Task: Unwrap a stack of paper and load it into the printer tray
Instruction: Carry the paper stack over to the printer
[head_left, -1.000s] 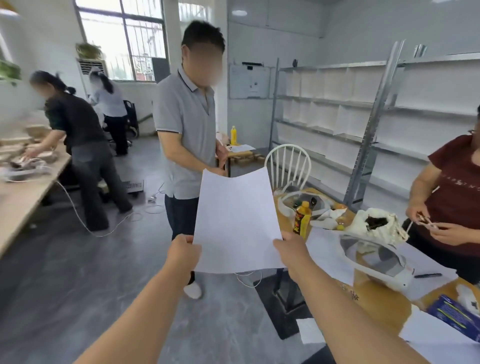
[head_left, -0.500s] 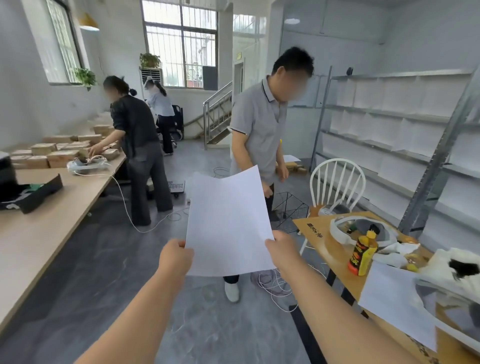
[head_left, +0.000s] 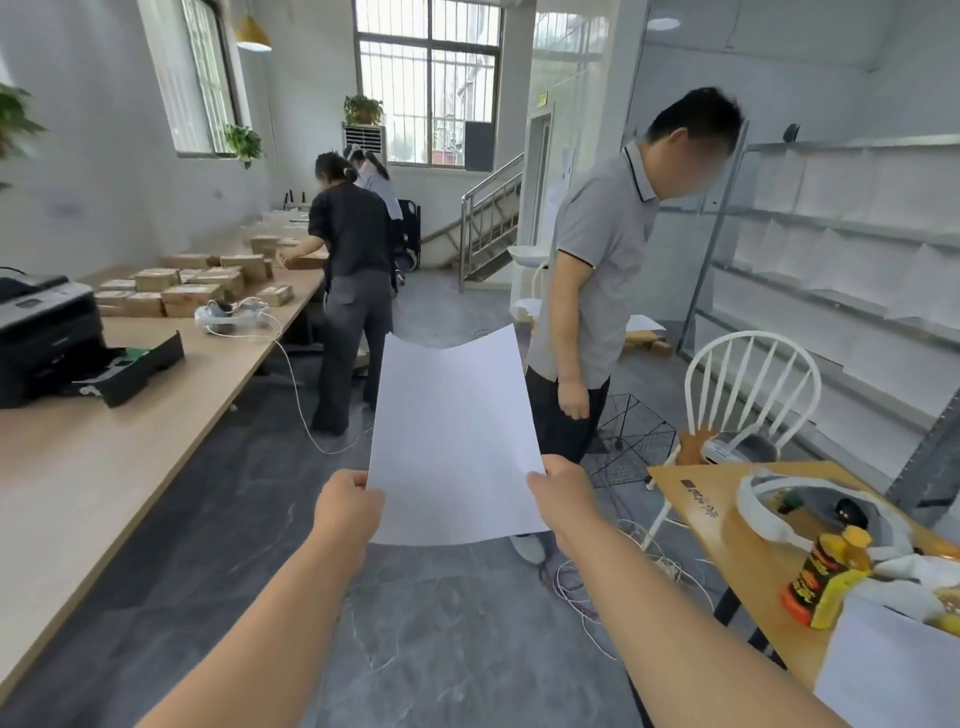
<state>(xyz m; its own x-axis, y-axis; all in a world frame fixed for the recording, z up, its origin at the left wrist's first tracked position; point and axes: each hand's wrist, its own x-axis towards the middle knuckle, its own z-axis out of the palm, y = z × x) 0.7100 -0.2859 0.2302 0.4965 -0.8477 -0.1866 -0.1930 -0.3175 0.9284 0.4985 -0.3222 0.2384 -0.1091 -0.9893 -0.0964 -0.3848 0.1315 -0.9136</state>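
A white stack of paper (head_left: 451, 436) stands upright in front of me, its top edge bowed. My left hand (head_left: 347, 506) grips its lower left corner and my right hand (head_left: 560, 496) grips its lower right corner. How thick the stack is cannot be told. The black printer (head_left: 44, 338) sits at the far left on a long wooden table (head_left: 104, 467), with its black paper tray (head_left: 136, 368) pulled out toward the right. The paper is well to the right of the printer, over the grey floor.
A person in a grey polo shirt (head_left: 597, 291) stands just behind the paper. Another person in black (head_left: 350, 301) works at the long table among cardboard boxes (head_left: 182, 291). To the right are a wooden table (head_left: 748, 551) with a bottle (head_left: 821, 582), a white chair (head_left: 748, 395), and cables (head_left: 587, 582) on the floor.
The view has swung left, bringing the printer and its tray into sight. Both hands still hold the paper in the same way.
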